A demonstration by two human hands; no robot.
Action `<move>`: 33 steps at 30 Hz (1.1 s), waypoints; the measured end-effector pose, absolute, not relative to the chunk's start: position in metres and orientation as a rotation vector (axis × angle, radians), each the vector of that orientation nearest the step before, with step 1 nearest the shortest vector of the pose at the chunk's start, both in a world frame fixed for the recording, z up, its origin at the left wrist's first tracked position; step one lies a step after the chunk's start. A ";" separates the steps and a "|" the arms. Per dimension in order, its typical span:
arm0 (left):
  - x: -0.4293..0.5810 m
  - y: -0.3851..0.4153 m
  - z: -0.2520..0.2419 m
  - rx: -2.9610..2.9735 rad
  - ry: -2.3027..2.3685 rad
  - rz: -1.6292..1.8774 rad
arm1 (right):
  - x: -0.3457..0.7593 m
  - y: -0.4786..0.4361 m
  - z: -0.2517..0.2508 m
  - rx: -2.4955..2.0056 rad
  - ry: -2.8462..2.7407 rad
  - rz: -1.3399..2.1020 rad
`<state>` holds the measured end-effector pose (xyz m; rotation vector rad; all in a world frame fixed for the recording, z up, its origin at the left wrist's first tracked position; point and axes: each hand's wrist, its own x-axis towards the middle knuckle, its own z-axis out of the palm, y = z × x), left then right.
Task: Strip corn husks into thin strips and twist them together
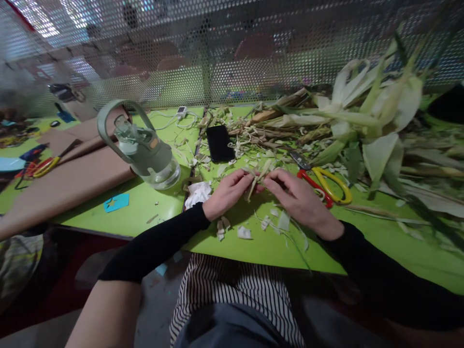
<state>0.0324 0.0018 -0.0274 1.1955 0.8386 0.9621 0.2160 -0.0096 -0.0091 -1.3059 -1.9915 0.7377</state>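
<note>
Between my two hands, over the green table (228, 246), is a small twisted piece of corn husk (258, 180) with strips sticking out. The fingers of my left hand (230, 191) are closed on its left side. On its right side, the fingers and thumb of my right hand (297, 198) pinch it too; the fingertips are partly hidden. Scissors (331, 186) with one red and one yellow handle lie just past my right hand. Husk scraps (244, 233) are scattered below my hands, and a crumpled white tissue (198, 194) lies by my left wrist.
A green water bottle (152, 157) stands at the left, near rolled brown paper (76, 186) and a blue card (116, 203). A black phone (220, 144) lies ahead. Corn husks (380, 106) pile up at the back right, before a perforated metal screen (203, 58).
</note>
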 end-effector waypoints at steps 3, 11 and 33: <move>0.034 0.001 -0.027 1.184 0.814 0.946 | 0.215 -0.011 -0.009 -1.282 -2.022 0.784; 0.027 0.004 -0.031 1.388 0.894 0.962 | 0.221 -0.008 -0.012 -1.307 -1.992 0.727; 0.023 0.001 -0.018 1.329 0.817 0.786 | 0.220 -0.012 -0.015 -1.153 -1.835 0.790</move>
